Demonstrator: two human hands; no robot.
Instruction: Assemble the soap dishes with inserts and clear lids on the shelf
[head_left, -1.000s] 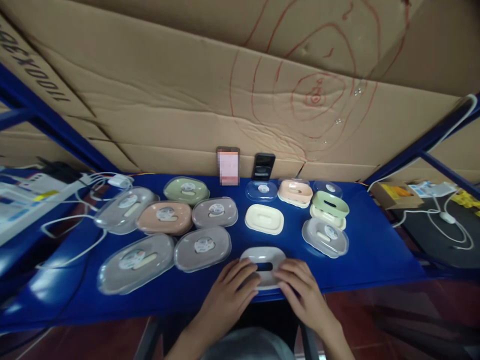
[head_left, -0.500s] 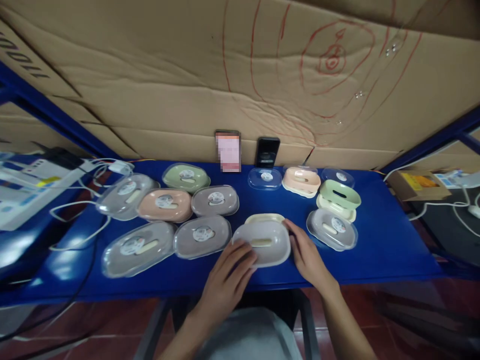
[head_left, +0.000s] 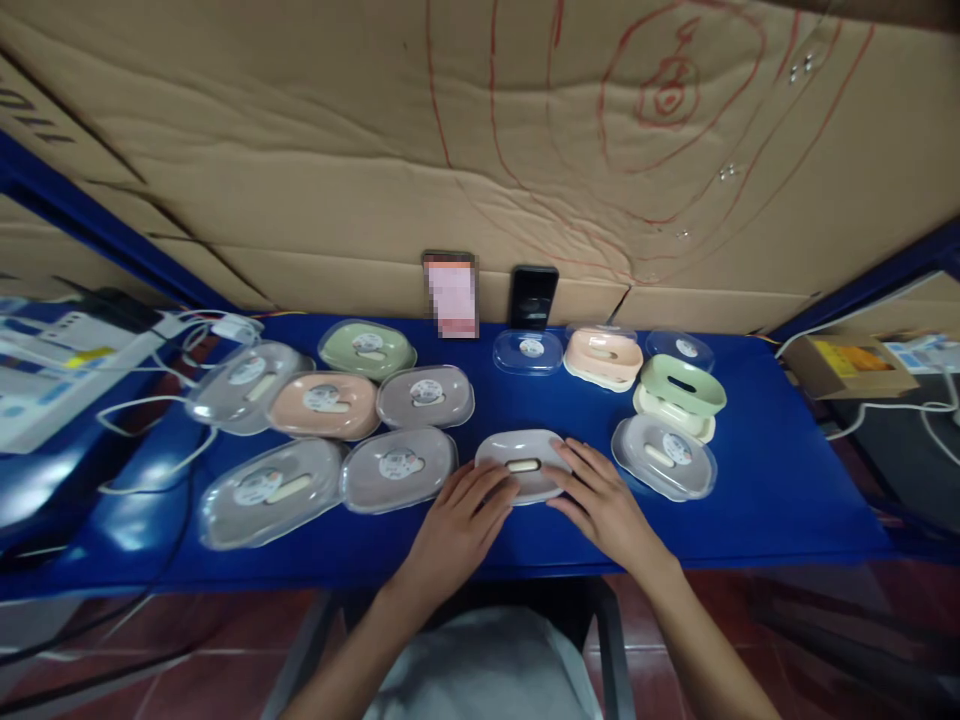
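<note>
Head-worn view, down over blue table (head_left: pixel 750 500)

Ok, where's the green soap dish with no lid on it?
In the head view, the open green soap dish is far right on the blue shelf, stacked on a cream dish, behind a lidded grey one.

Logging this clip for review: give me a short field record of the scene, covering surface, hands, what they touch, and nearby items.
surface: blue table
left hand: left hand, fingers on the pale grey oval plastic soap dish
right hand: right hand, fingers on the same dish's right edge
left of dish: grey oval lidded soap box
right of dish: clear-lidded grey box
behind: black phone leaning on brown cardboard
</note>
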